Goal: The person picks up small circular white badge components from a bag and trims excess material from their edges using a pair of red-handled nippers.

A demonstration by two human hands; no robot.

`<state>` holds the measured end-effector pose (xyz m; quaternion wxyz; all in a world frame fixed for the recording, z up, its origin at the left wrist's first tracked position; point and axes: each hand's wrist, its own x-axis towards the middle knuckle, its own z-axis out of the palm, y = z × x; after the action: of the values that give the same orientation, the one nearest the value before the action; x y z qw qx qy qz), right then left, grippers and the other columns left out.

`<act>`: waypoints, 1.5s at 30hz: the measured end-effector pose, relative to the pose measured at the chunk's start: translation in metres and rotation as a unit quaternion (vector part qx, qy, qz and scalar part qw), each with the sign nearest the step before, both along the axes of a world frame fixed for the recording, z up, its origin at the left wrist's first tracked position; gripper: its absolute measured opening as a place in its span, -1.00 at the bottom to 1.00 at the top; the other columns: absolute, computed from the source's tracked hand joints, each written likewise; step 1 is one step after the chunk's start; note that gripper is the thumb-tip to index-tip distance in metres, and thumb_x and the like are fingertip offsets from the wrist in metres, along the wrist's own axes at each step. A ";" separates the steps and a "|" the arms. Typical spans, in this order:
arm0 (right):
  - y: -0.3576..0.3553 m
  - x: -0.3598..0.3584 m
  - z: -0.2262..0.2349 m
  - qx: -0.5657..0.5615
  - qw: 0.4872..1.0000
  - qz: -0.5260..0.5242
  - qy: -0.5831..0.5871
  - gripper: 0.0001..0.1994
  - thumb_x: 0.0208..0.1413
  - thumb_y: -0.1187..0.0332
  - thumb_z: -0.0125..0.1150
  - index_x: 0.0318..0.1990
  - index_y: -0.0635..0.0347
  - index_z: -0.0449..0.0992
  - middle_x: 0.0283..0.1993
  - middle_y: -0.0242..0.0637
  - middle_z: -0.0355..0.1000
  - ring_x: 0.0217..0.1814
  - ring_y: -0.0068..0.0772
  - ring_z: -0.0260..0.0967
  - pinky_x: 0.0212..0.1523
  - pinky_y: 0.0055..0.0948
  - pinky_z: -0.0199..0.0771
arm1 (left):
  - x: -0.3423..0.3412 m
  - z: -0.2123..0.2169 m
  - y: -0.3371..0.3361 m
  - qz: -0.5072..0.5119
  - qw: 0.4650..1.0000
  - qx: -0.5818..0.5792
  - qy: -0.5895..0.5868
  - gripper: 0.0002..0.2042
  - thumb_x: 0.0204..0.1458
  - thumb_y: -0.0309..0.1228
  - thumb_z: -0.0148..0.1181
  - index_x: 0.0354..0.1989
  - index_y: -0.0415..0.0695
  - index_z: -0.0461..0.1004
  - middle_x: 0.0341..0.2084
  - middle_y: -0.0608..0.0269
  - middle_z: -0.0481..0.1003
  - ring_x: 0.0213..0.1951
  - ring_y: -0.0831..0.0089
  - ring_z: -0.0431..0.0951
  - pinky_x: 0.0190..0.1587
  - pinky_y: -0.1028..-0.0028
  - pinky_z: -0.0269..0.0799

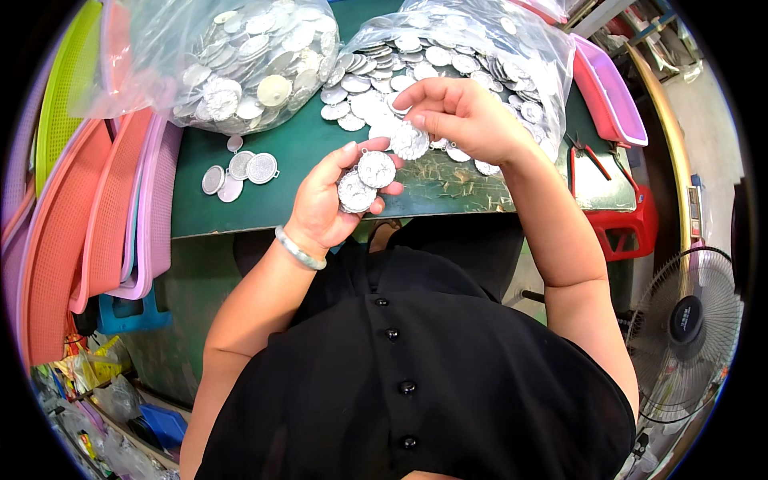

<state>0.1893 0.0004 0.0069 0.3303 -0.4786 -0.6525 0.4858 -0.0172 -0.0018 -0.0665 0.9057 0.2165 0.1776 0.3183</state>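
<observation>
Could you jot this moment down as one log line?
left hand: holds silver medallions | right hand: holds another medallion | around: clear bags, red-handled pliers

Nothing can be read clearly. To the right of the desk (264,210), the fan (690,330) bears small pale lettering across its dark oval hub (686,314), too blurred to spell out. Farther right of the desk's side, 1 small label (694,210) shows by a yellow-edged board (678,148), its print too small to tell. Above the desk, 2 silver discs (376,169) have raised markings, too fine to read.
</observation>
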 end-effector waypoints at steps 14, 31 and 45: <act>0.037 0.022 -0.037 0.207 0.934 -0.125 -0.262 -0.73 -0.01 0.45 0.01 -0.11 0.25 0.39 -0.25 -0.15 0.45 -0.25 -0.17 0.39 -0.17 -0.37 0.36 | 0.002 0.003 -0.003 0.018 0.996 0.064 0.065 -0.61 -0.05 -0.48 0.04 0.01 -0.26 0.24 -0.33 0.12 0.42 -0.35 0.34 0.50 -0.49 0.54 0.41; 0.036 0.015 -0.038 0.196 0.946 -0.085 -0.244 -0.71 -0.04 0.46 0.08 -0.10 0.22 0.39 -0.45 -0.31 0.43 -0.47 -0.52 0.35 -0.38 -0.54 0.37 | 0.002 -0.001 -0.002 0.048 0.998 0.033 0.035 -0.77 -0.01 -0.48 0.03 -0.14 -0.12 0.28 -0.22 0.03 0.39 -0.29 0.28 0.49 -0.52 0.51 0.40; 0.028 0.022 -0.031 0.255 0.890 -0.041 -0.375 -0.64 -0.11 0.50 0.10 -0.07 0.27 0.34 -0.38 -0.29 0.42 -0.31 -0.33 0.34 -0.25 -0.42 0.35 | 0.010 0.001 -0.003 0.087 0.992 0.015 0.086 -0.86 0.00 -0.46 0.07 -0.28 -0.09 0.26 -0.38 0.14 0.43 -0.43 0.31 0.49 -0.53 0.43 0.40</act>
<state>0.2112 0.0287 -0.0242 0.1914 -0.5506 -0.8092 0.0733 -0.0068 -0.0053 -0.0656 0.8527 0.2403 0.2681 0.3785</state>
